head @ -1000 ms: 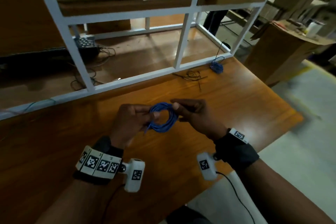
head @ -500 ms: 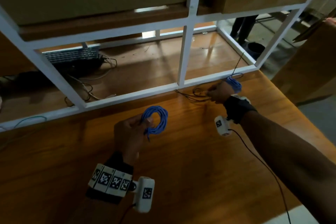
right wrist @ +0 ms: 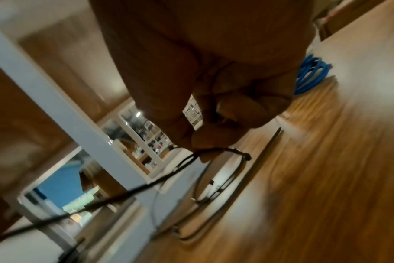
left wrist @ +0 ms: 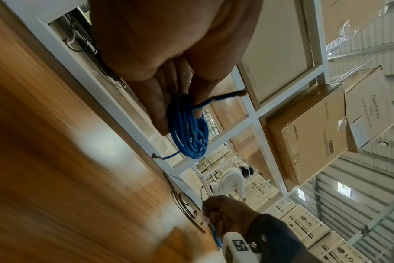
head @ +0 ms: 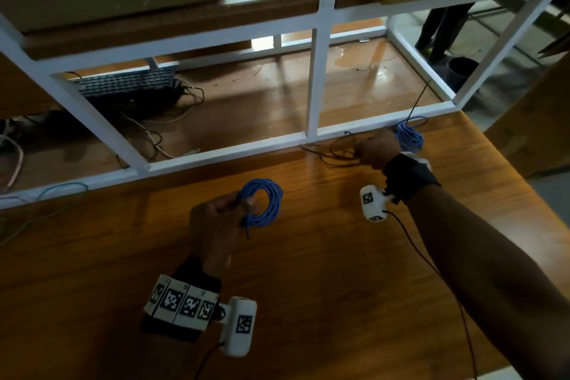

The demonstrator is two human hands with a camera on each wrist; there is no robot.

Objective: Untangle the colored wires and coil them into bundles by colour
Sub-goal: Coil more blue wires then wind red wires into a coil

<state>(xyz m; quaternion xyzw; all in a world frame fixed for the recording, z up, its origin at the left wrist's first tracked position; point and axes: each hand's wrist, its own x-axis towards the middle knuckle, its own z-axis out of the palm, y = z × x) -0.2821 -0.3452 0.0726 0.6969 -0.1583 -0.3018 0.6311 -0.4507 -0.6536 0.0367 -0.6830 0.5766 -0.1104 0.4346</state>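
Observation:
My left hand holds a coiled blue wire above the middle of the wooden table; thumb and fingers pinch the blue coil, with a loose end sticking out. My right hand is stretched to the far edge by the white frame, pinching a thin black wire that lies in loose loops there. The right wrist view shows the fingers curled round the black wire. A second blue bundle lies just behind that hand, on the table.
A white metal frame stands along the table's far edge. Behind it lie a dark keyboard-like device and white cables. A person's legs stand at the far right. Cardboard boxes fill the shelves.
My right hand let go of the blue coil and reached to the far edge, where it now pinches the black wire. My left hand kept the coil.

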